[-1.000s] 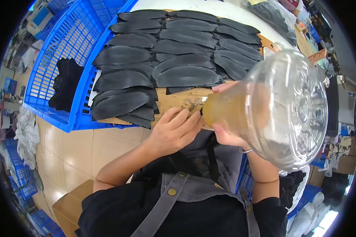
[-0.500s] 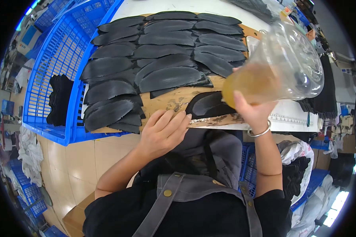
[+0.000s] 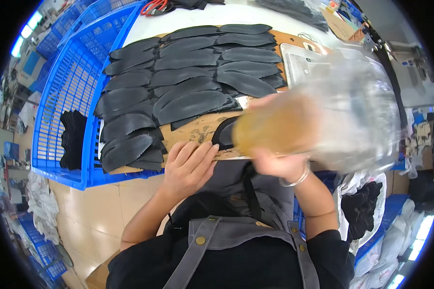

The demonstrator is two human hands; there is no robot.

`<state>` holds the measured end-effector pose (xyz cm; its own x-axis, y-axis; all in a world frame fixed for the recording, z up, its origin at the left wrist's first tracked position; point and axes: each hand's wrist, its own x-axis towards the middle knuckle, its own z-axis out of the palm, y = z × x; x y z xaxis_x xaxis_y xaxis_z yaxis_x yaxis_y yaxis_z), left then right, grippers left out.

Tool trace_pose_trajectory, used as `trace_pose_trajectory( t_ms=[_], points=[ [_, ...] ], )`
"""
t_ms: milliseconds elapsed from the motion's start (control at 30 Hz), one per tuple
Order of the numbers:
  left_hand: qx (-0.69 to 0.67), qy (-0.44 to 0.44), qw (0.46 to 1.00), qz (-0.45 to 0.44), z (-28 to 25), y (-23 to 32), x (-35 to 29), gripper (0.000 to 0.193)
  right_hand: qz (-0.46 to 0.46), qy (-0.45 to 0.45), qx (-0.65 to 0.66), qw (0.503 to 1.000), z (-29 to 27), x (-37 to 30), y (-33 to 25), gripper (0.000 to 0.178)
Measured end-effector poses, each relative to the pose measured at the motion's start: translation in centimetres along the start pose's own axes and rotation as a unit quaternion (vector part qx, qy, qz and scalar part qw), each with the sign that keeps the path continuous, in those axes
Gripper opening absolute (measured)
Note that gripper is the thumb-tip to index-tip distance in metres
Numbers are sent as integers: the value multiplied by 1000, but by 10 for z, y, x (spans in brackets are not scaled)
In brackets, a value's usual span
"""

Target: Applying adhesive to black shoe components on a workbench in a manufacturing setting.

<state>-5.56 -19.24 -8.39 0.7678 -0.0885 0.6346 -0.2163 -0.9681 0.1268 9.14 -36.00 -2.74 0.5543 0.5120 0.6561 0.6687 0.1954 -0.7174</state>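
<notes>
My right hand (image 3: 285, 166), with a bangle on its wrist, is wrapped round a clear plastic bottle (image 3: 282, 123) with amber liquid inside. The bottle lies tilted with its amber end toward the left, and motion smears it. Under that end is a black curved piece (image 3: 223, 133) with a greyish middle, partly hidden. My left hand (image 3: 188, 166) has its fingers together at the left end of this piece, by the board's front edge; its thumb is hidden. Overlapping rows of similar black curved pieces (image 3: 190, 108) cover most of the wooden board (image 3: 193, 130) beyond.
A blue plastic basket (image 3: 83, 159) stands left of the board, holding wavy-edged black pieces (image 3: 72, 139). A light metal tray (image 3: 294, 62) lies at the board's right. Something with red loops (image 3: 154, 6) lies at the back. A white bag (image 3: 378, 202) of black pieces stands below right.
The bottle has moved left and lower in my right hand, covering more of the black curved piece. My left hand stays at the piece's end. The whole view has shifted slightly.
</notes>
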Motion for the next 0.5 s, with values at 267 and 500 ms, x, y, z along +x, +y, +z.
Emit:
trace_pose_trajectory(
  t_ms=[267,500],
  points=[
    [-14,-1,1000,-11,-2,2,-4,35,-52,-78,-122,988,12,10,8,76],
    [-13,-15,999,-27,-10,6,16,30,-15,214,-181,960,-88,-11,39,58]
  ],
)
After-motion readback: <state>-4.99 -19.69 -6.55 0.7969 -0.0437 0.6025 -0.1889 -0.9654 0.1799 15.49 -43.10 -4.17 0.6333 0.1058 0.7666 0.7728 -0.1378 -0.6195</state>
